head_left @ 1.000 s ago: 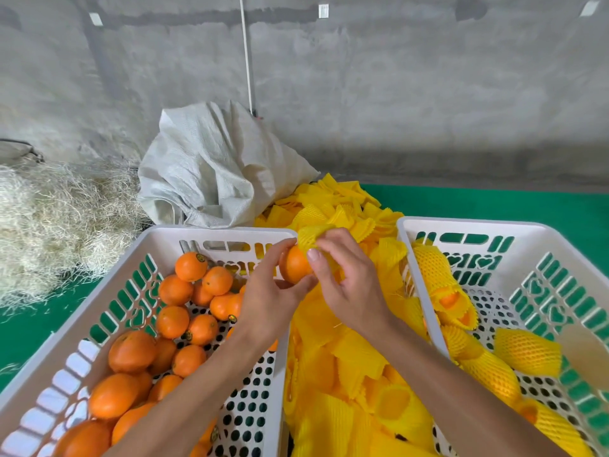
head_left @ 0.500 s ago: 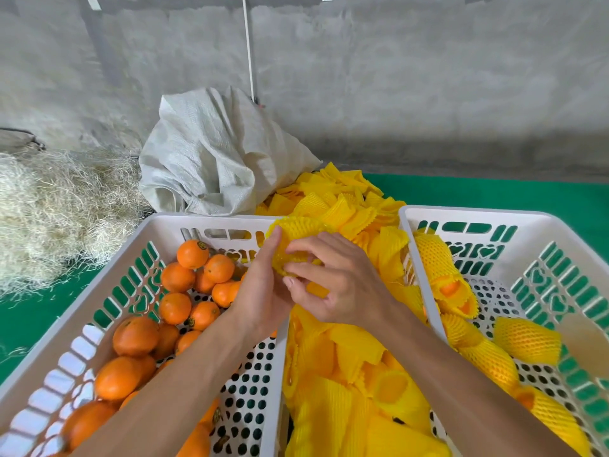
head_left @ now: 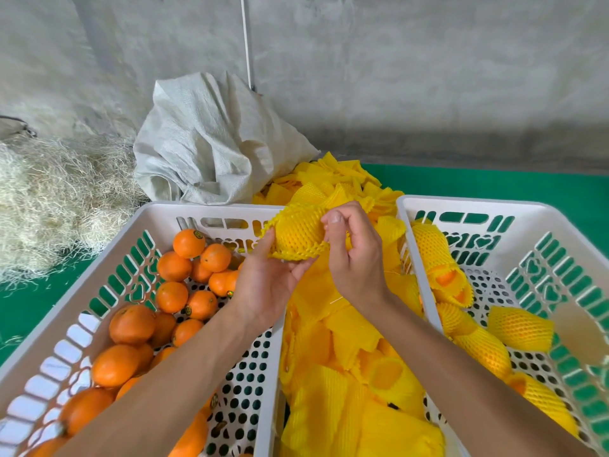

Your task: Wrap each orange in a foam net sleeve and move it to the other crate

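An orange wrapped in a yellow foam net sleeve (head_left: pixel 298 234) is held up between the two crates, above the sleeve pile. My left hand (head_left: pixel 268 285) cups it from below and left, fingers on the net's edge. My right hand (head_left: pixel 354 258) pinches the sleeve's right end with thumb and curled fingers. The orange itself is covered by the net. The left crate (head_left: pixel 211 212) holds several bare oranges (head_left: pixel 171 296). The right crate (head_left: pixel 461 206) holds several sleeved oranges (head_left: pixel 519 328).
A heap of loose yellow foam sleeves (head_left: pixel 349 374) fills the gap between the crates. A crumpled white sack (head_left: pixel 214 143) lies behind the left crate, straw (head_left: pixel 56 199) at far left. Green floor (head_left: pixel 494 183) and a grey concrete wall lie beyond.
One second ago the orange was bare at my fingertips with the sleeve at its top. The net has since been pulled down over it, and both hands now hold the wrapped orange.
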